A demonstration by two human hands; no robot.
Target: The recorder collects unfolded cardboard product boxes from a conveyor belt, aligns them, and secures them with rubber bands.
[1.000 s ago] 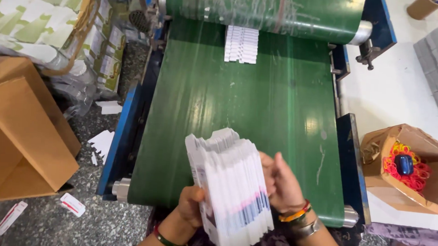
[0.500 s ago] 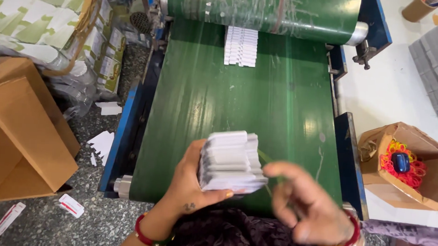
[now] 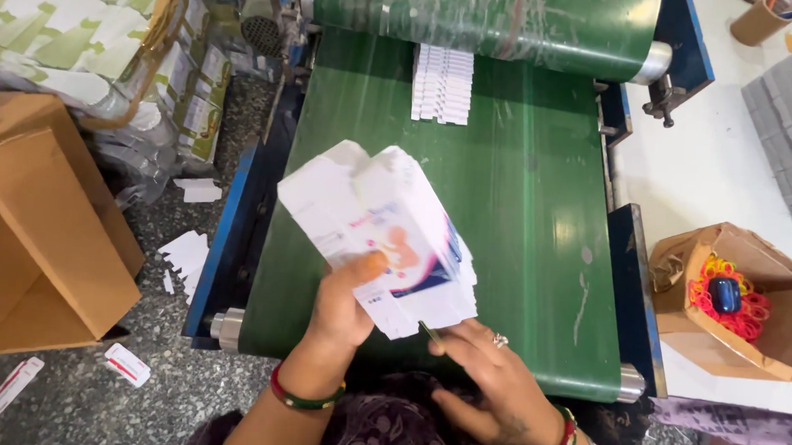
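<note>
I see the green conveyor belt (image 3: 521, 210) running away from me, its far end disappearing under a plastic-wrapped roller (image 3: 485, 22); my own forearms are cut off by the lower edge. The large brown cardboard box (image 3: 39, 234) on the floor at the left is only partly in view. A small open carton (image 3: 765, 341) on the white table (image 3: 710, 174) at the right holds coloured rubber bands. My left hand (image 3: 343, 305) grips a fanned stack of flat white cartons (image 3: 382, 235) from below, thumb pressed on the front, tilted above the belt's near end. The printing is blurred. My right hand (image 3: 487, 378) lies just beneath the stack, fingers loosely spread, holding nothing I can make out. More flat cartons (image 3: 442, 84) lie far up the belt.
</note>
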